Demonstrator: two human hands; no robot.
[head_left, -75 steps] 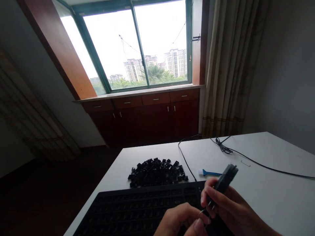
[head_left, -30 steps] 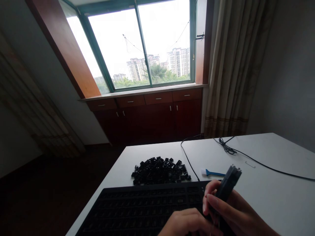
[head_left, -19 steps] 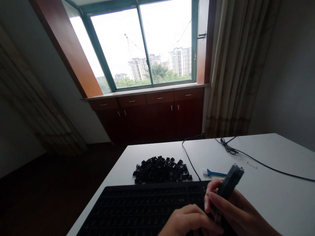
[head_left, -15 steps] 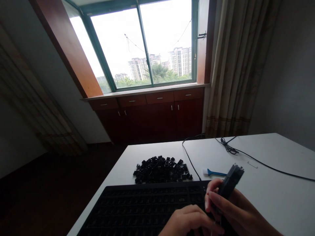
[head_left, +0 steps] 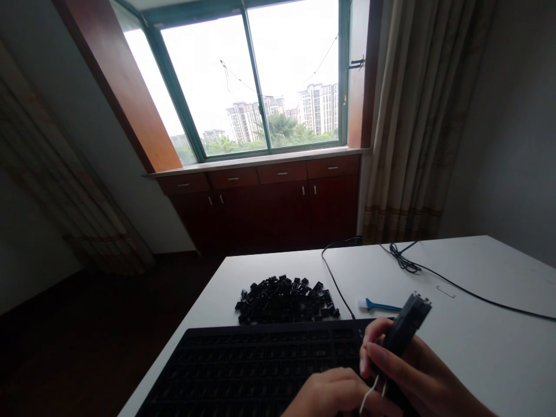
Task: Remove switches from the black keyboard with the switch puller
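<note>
My right hand [head_left: 417, 370] is closed around a long dark bar [head_left: 408, 324], which looks like a large keycap with small pale clips at its upper end. The bar is held tilted above the right part of a black keyboard [head_left: 243, 365]. Close beside it, my left hand [head_left: 334, 391] is closed, its fingertips at a thin bent metal wire [head_left: 369, 394] by the lower end of the bar. The exact grip on the wire is partly hidden. Rows of sockets without caps show on the keyboard.
A heap of black keycaps [head_left: 284, 298] lies behind the keyboard on the white table [head_left: 499, 324]. To its right are a blue brush [head_left: 382, 306], a thin bent wire [head_left: 446, 292] and a coiled black cable [head_left: 403, 258]. A window stands beyond.
The thin wire now shows clearly between my hands, standing out below the bar. My left hand has shifted slightly down and right, and the bar has turned a little.
</note>
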